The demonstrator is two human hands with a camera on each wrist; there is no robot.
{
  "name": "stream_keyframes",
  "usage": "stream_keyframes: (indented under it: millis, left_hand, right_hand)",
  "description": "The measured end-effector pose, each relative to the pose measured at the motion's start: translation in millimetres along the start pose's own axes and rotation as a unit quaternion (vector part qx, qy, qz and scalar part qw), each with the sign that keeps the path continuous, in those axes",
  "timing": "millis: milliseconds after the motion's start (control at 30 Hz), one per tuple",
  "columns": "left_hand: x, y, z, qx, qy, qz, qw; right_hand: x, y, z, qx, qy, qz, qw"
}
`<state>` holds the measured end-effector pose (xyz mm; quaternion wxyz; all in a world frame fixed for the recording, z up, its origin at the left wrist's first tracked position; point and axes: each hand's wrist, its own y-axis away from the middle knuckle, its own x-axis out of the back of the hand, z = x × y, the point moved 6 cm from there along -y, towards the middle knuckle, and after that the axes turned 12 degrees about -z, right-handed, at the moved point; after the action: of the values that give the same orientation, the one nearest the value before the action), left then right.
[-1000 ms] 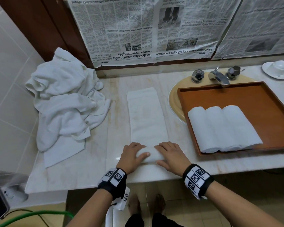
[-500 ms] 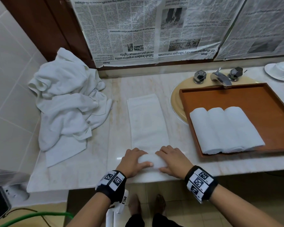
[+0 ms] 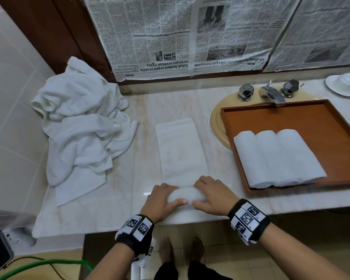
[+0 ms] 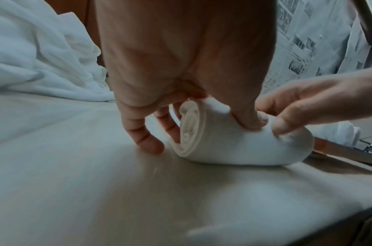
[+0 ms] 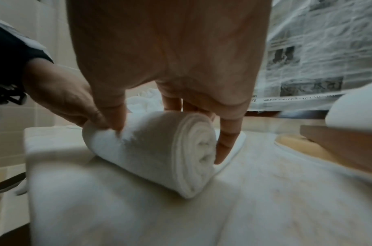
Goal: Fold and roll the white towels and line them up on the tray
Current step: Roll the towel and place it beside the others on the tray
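A folded white towel (image 3: 181, 150) lies as a long strip on the marble counter (image 3: 109, 205), its near end rolled into a thick roll (image 3: 185, 196) (image 4: 229, 144) (image 5: 159, 149). My left hand (image 3: 162, 201) (image 4: 180, 66) curls over the roll's left end, thumb on its near side. My right hand (image 3: 212, 197) (image 5: 170, 58) curls over the right end, fingers behind it. Three rolled towels (image 3: 275, 156) lie side by side at the front left of the brown tray (image 3: 331, 126). A heap of loose white towels (image 3: 79, 122) sits at the left.
The tray rests over the beige sink (image 3: 216, 126), under the chrome faucet (image 3: 271, 93) and its two knobs. A white cup and saucer (image 3: 345, 83) stand at the back right. Newspaper (image 3: 180, 33) covers the wall behind. A tiled wall bounds the left.
Both hands have rolled the towel's near end away from me; the roll has grown thicker and the flat strip shorter. The tray and heap have not moved.
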<state>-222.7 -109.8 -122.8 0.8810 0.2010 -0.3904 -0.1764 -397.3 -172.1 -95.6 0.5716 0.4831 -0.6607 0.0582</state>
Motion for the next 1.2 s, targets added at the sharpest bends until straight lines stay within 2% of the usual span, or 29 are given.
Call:
stream_keyframes:
  millis: [67,167,233,300,400,467,567,733,800,867,900,967,1033,1100,1200]
  left_hand:
    - [2.6,-0.5,2.4,0.007,-0.023,-0.002,1.0]
    - [4.0,3.2,8.5,-0.012,-0.116,0.055,0.992]
    - [2.5,1.9,8.2,-0.014,-0.121,0.061,0.991]
    - [3.8,-1.1,4.1,0.009,-0.086,0.045,0.995]
    - [10.9,-11.1,-0.3,0.029,-0.043,0.024,0.998]
    - [13.8,-17.1,-2.5,0.025,-0.013,0.008,1.0]
    - [17.1,-20.6,-1.3,0.016,-0.001,0.001,1.0]
    - [13.1,-7.0,12.1,-0.023,-0.126,0.038,0.991]
    - [8.5,-5.1,9.8,-0.014,-0.104,0.027,0.994]
    - [6.1,-5.0,5.9,-0.01,-0.078,0.018,0.997]
    - [5.2,-4.7,4.5,-0.01,-0.07,0.011,0.997]
    - [4.9,-5.4,2.2,-0.006,-0.048,-0.005,0.999]
    - [5.7,-10.2,-0.7,-0.005,-0.007,-0.024,1.0]
    - [8.7,-16.1,-1.1,-0.021,0.026,-0.025,0.999]
    - [13.3,-19.0,1.1,-0.04,0.03,-0.01,0.999]
  right_hand:
    - [-3.6,-6.0,5.0,-0.006,-0.052,-0.02,0.998]
    - [-1.1,-15.7,16.4,-0.02,-0.168,-0.071,0.983]
    - [4.0,-18.4,17.8,-0.028,-0.217,-0.069,0.973]
    - [5.7,-18.0,12.1,-0.039,-0.162,-0.043,0.985]
    - [4.3,-7.9,-2.4,-0.038,0.016,0.044,0.998]
    - [0.7,-3.2,-6.0,-0.023,0.037,0.06,0.997]
    - [-5.0,-8.9,0.5,-0.026,0.017,0.031,0.999]
    - [11.9,-20.5,10.3,-0.008,-0.162,-0.059,0.985]
    - [13.2,-20.3,13.2,-0.001,-0.203,-0.094,0.975]
    - [12.6,-17.6,14.0,-0.009,-0.222,-0.098,0.97]
    - [11.3,-15.2,12.7,-0.019,-0.207,-0.087,0.974]
    - [11.1,-8.4,5.3,-0.03,-0.081,-0.022,0.996]
    - [8.0,-0.1,-6.3,-0.014,0.028,0.043,0.999]
    - [0.6,3.5,-10.9,0.0,0.048,0.045,0.998]
    - [-8.1,-2.6,-5.6,-0.014,0.024,-0.001,1.0]
